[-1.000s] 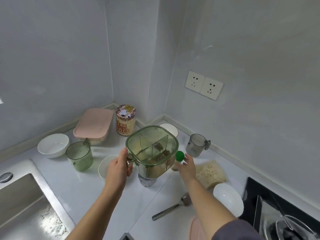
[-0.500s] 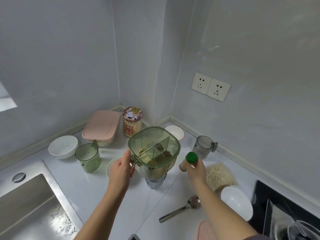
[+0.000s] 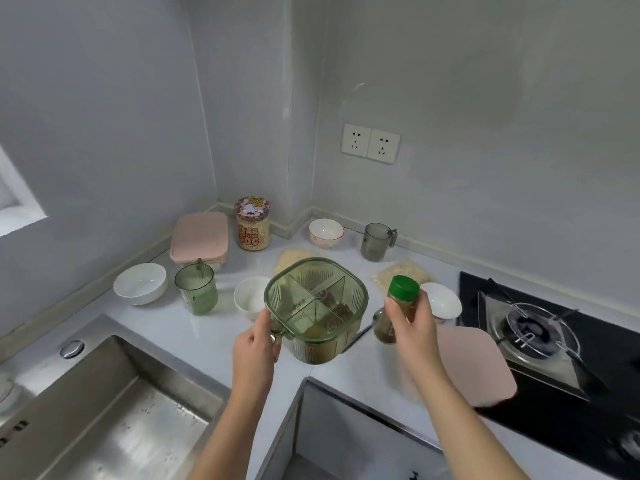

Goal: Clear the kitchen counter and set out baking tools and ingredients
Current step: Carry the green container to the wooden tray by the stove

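Head view, and plenty up in the air at once. Holding a green divided box [image 3: 313, 306] by its little side handle with the left grip [image 3: 256, 344], fingers curled round that handle. Seems lifted clear of the worktop [image 3: 194, 341], out near the front edge. No lid to be seen, and seeds or spices lying loose in the compartments. Pinching a green-capped spice bottle [image 3: 398, 306] in the right grip [image 3: 414, 327], upright, just beside the box's right wall.

Now for the risks. Hanging a full-looking box from one small handle on one side: easy to let it tip away from the handle and send the contents over the dividers, onto the worktop, or left into the sink [image 3: 104, 410]. Easy, too, to knock box against bottle at such close quarters.

Tight for setting down as well: small white bowl [image 3: 251, 296] and green cup [image 3: 196, 289] just behind, spoon [image 3: 358, 336] poking out from under the box's right side, pink mat [image 3: 474, 362] further right beside the stove [image 3: 540, 334]. Simple enough to land on that spoon handle and end up with a rocking box. Best to level first, then pick a bare patch.
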Demonstrator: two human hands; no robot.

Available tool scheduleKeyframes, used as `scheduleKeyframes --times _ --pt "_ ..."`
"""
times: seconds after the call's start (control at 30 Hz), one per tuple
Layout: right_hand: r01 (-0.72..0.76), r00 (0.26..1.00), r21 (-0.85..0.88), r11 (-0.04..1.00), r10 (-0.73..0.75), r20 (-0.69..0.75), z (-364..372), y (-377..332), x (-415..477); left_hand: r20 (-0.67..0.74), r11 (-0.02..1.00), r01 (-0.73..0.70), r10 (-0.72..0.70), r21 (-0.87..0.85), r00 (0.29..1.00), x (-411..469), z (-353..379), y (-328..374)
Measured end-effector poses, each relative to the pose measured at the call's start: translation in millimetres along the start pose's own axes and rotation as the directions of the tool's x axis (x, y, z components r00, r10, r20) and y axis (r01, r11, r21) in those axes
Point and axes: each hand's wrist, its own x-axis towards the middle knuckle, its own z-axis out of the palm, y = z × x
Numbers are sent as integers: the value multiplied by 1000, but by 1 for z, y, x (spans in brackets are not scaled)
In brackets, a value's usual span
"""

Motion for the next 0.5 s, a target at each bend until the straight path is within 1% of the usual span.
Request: scheduleKeyframes --times 0.13,0.23,0.4,0.5 --pt "-38 997 28 999 39 -66 -19 -7 -44 57 1000 0 -1 7 998 -35 -6 -3" --pt "-29 995 47 998 34 -96 -32 -14 -60 102 1000 -2 2 -5 995 -58 -4 -2" --pt "-27 988 35 999 32 -151 -65 -20 -84 159 1000 7 -3 -27 987 -91 11 -1" --pt "-26 981 29 999 31 -193 -101 -23 -104 198 999 -17 22 -30 980 -117 30 1"
